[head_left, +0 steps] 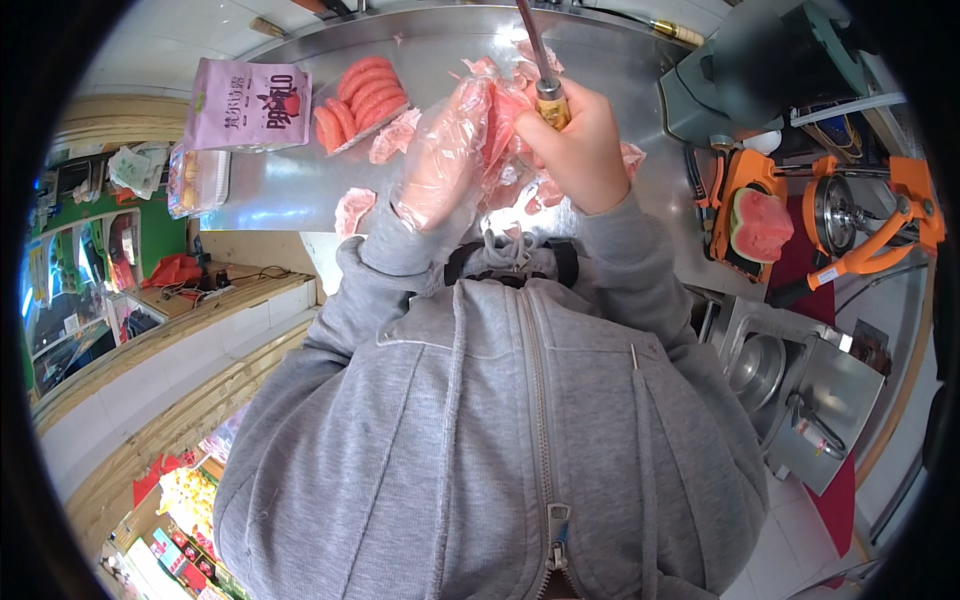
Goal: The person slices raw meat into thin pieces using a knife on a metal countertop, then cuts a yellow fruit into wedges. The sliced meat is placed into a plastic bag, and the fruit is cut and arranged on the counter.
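My left hand [442,161], in a clear plastic glove, grips a piece of red pomelo [501,124] over the steel counter [277,191]. My bare right hand [574,142] holds a knife by its yellowish handle [553,111], the blade pointing away from me, while its thumb and fingers rest against the same fruit. Peeled membrane and pith [394,136] lie scattered around and below both hands. Left of them, several peeled red pomelo segments [369,94] stand in rows in a clear tray. The fingertips of my left hand are partly hidden by the fruit and the glove.
A purple printed pouch [247,105] and a clear plastic box [201,180] are at the counter's left. To the right stand a grey-green machine [697,97], an orange hand-operated press [862,255] and a cut piece of watermelon [759,225]. A steel basin [757,367] is at lower right.
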A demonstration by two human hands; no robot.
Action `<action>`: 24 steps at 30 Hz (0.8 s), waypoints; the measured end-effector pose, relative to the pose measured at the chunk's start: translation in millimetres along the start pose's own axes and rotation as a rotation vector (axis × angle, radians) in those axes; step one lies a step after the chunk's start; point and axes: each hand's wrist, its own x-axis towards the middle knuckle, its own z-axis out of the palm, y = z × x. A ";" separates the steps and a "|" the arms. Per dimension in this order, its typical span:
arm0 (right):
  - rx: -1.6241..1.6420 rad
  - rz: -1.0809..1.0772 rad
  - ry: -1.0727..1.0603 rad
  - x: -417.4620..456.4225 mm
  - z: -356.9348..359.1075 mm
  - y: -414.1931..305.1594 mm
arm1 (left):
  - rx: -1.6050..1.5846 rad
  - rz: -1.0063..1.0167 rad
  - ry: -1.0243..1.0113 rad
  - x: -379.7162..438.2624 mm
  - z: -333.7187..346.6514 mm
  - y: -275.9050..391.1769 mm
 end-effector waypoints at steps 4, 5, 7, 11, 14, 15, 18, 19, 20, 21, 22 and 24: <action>-0.221 -0.282 0.201 -6.9 24.4 -8.7 | 0.312 0.123 0.063 5.6 -3.0 -0.7; -0.286 -0.211 0.123 -9.7 22.9 -11.1 | 0.178 0.158 0.109 5.8 4.8 1.3; -0.411 -0.071 -0.040 -14.4 18.6 -15.2 | -0.033 0.203 0.180 4.7 15.2 9.4; -0.275 -0.105 -0.056 -19.3 26.4 -14.6 | -0.178 0.220 0.246 5.1 14.5 12.4; -0.142 -0.074 -0.113 -21.7 24.5 -14.9 | -0.207 0.177 0.257 6.7 5.6 9.3; -0.195 -0.120 -0.112 -19.1 21.0 -13.6 | -0.263 0.182 0.279 4.7 7.8 13.4; -0.380 -0.153 -0.162 -11.2 1.3 -18.4 | -0.440 0.110 0.352 -5.0 34.6 45.0; -0.357 -0.123 -0.160 -13.2 0.4 -23.0 | -0.397 0.176 0.316 -1.8 27.9 40.1; -0.335 -0.093 -0.159 -16.9 0.4 -27.5 | -0.354 0.243 0.280 3.7 15.1 31.1; -0.310 -0.068 -0.161 -20.2 1.0 -32.0 | -0.308 0.314 0.247 6.3 4.3 29.4; -0.366 -0.097 -0.173 -24.9 -0.4 -32.1 | -0.331 0.243 0.246 5.2 -1.1 37.0; -0.471 -0.159 -0.206 -36.3 -4.8 -27.0 | -0.356 0.253 0.322 0.3 -3.3 54.0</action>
